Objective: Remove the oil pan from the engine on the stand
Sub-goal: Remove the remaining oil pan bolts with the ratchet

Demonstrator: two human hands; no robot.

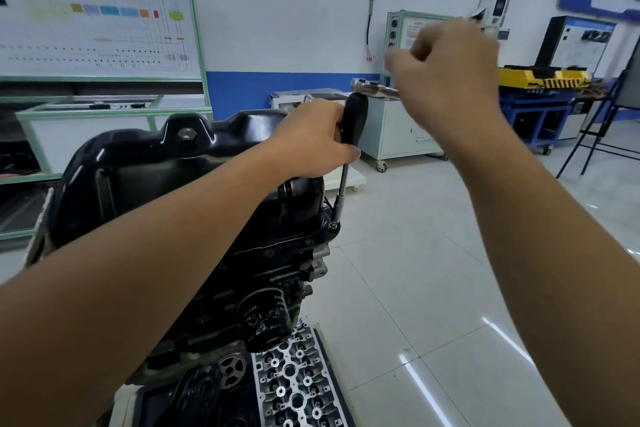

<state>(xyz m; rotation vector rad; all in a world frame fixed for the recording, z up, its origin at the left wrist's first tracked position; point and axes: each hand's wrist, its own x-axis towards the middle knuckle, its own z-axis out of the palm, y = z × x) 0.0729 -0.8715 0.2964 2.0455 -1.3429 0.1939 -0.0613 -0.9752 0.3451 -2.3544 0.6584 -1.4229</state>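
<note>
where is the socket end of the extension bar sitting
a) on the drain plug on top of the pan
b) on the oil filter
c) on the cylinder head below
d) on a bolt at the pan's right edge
d: the extension bar runs down from the black grip held by the left hand to a bolt at the right edge of the oil pan, well clear of the drain plug and oil filter.

Both forearms [173, 236] bare, no sleeves, no gloves.

oil pan [145, 163]: glossy black, bottom up, seated atop engine [263, 263] | engine: dark, inverted, oil filter on side
</note>
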